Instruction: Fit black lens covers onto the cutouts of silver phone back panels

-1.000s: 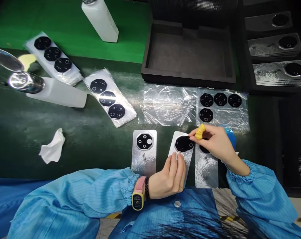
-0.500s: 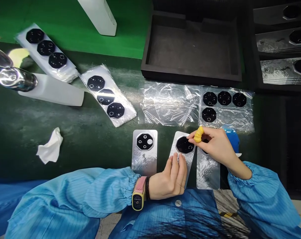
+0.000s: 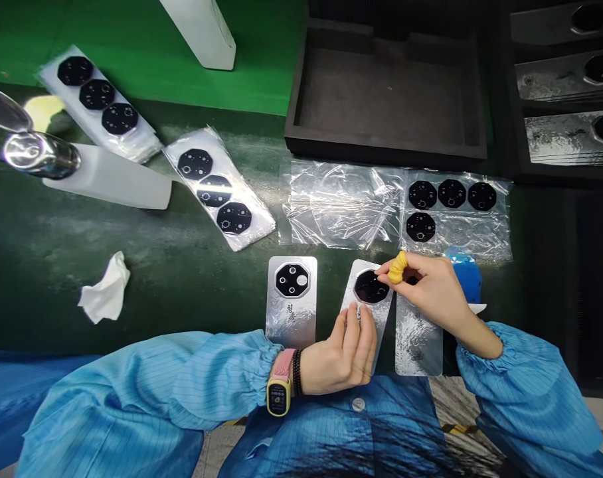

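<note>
pinning middle back cover to desk, left hand flat on it; right hand pinched narrow, yellow finger cot at black lens plate rim. likely thin, stiff, scratch-prone: hold edges.

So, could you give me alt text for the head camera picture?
A person's left hand steadies a silver phone back cover while the right hand, with a yellow finger cot, touches its black lens plate.

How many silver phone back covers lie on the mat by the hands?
3 back covers: the left cover lies free; the middle cover is pressed by the left hand; the right cover lies partly under the right hand. More stacked covers sit upper right.
</note>
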Motion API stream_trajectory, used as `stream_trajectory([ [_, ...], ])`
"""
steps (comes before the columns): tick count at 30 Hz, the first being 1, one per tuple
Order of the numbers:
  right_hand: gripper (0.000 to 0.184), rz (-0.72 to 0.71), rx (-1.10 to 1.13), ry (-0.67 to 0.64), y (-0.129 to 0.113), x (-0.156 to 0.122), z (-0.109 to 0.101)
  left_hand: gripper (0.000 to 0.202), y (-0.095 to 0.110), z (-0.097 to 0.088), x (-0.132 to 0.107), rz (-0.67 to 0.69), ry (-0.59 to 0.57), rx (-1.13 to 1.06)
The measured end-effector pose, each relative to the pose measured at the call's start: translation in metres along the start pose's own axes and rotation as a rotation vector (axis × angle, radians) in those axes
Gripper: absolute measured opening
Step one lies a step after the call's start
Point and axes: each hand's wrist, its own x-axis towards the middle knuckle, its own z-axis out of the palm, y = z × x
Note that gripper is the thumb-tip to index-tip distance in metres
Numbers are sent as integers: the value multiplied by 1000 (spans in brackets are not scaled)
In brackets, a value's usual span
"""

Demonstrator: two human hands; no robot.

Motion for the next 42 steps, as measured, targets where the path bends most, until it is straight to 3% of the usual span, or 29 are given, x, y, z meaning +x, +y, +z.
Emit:
stream_trajectory([
  [16, 26, -17, -89, -10, -4, -1, -1, 33, 1, 0, -2, -5, -16, 18],
  [27, 21, 136, 142, 20, -2, 0, -4, 32, 1, -2, -1, 5, -19, 31],
  [42, 18, 71, -40, -9, -3, 1, 1, 34, 1, -1, -3, 15, -32, 36],
])
